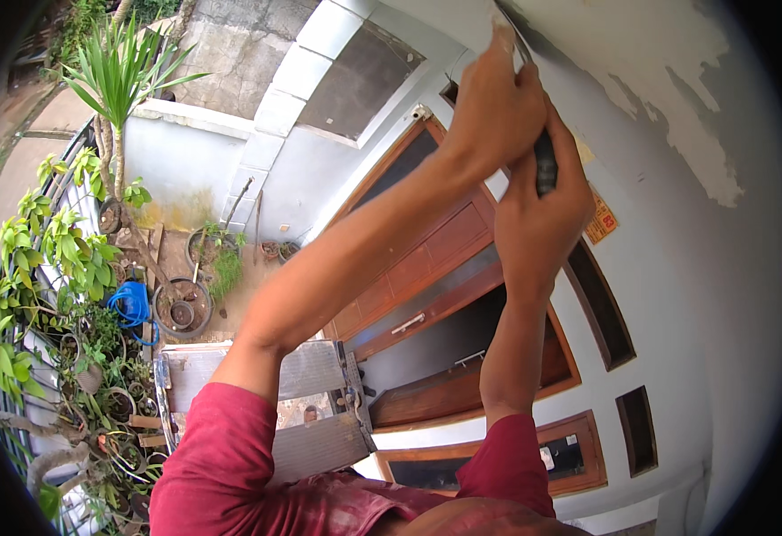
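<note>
White paint is flaking off the wall at the upper right of the frame, and both hands are raised to it with a scraper between them. The right hand has its fingers wrapped shut around the dark handle, upper centre right, giving the grip. The left hand lies over the top, fingers folded down and fingertip pressed along the thin blade near the top edge, seemingly to bear it flat against the wall. Both arms in red sleeves rise from the lower edge. Below, lower centre, a metal ladder top shows, which suggests why the view looks down on the brown wooden doors. Potted plants crowd the left.
</note>
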Demonstrator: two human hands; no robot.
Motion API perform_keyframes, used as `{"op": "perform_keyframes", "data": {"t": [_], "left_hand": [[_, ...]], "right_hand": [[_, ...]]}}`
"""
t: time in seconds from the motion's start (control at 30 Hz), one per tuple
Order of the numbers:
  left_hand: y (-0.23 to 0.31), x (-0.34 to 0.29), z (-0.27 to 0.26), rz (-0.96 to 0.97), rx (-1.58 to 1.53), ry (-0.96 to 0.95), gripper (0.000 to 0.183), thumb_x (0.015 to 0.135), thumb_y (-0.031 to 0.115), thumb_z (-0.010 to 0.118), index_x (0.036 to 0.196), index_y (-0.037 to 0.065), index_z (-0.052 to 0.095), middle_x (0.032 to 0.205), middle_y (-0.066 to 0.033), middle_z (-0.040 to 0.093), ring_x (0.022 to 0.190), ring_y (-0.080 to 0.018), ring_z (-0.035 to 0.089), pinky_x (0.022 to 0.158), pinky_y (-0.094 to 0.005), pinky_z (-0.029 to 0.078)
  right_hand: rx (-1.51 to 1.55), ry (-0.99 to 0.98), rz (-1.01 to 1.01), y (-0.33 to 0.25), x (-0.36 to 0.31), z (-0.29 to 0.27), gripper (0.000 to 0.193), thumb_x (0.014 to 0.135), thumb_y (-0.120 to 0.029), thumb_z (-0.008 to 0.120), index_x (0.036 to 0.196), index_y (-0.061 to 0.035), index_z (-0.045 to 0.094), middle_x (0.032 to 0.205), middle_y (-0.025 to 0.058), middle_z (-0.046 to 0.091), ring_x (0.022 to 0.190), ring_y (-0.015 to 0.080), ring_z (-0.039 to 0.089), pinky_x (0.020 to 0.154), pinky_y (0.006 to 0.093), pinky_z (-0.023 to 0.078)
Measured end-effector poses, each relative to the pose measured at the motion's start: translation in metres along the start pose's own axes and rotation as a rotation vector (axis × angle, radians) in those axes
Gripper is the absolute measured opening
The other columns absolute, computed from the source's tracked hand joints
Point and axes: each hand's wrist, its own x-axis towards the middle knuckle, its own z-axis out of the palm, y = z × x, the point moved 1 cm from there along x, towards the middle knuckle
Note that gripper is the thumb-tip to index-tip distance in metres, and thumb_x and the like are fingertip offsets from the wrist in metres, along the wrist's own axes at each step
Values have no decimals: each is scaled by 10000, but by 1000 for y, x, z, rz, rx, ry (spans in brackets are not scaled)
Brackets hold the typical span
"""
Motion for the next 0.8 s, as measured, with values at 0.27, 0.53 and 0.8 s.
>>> {"op": "perform_keyframes", "data": {"t": [0.27, 0.53, 0.8], "left_hand": [[-1, 22, -18, -54, 46, 25, 361, 913, -5, 512, 1208, -171, 386, 759, -338, 621, 720, -486, 653, 692, -514, 506], [-6, -8, 5, 282, 61, 44, 549, 911, -15, 505, 1378, -211, 294, 765, -339, 629, 718, -469, 668, 704, -501, 516], [-1, -13, -17, 237, 114, -71, 454, 916, -37, 496, 1319, -189, 352, 833, -332, 640, 762, -444, 675, 717, -503, 495]], "right_hand": [[97, -17, 79, -3, 13, 14, 385, 929, 32, 589, 1312, 25, 623, 1219, 182, 705, 1099, 309, 695, 938, 393, 536], [153, 82, 45, 0, -10, 3, 423, 906, 44, 605, 1326, 3, 627, 1234, 181, 703, 1099, 293, 696, 939, 392, 537], [144, 117, -50, -3, -17, 10, 401, 928, 63, 592, 1328, 30, 605, 1218, 191, 699, 1101, 316, 701, 916, 370, 558]]}}
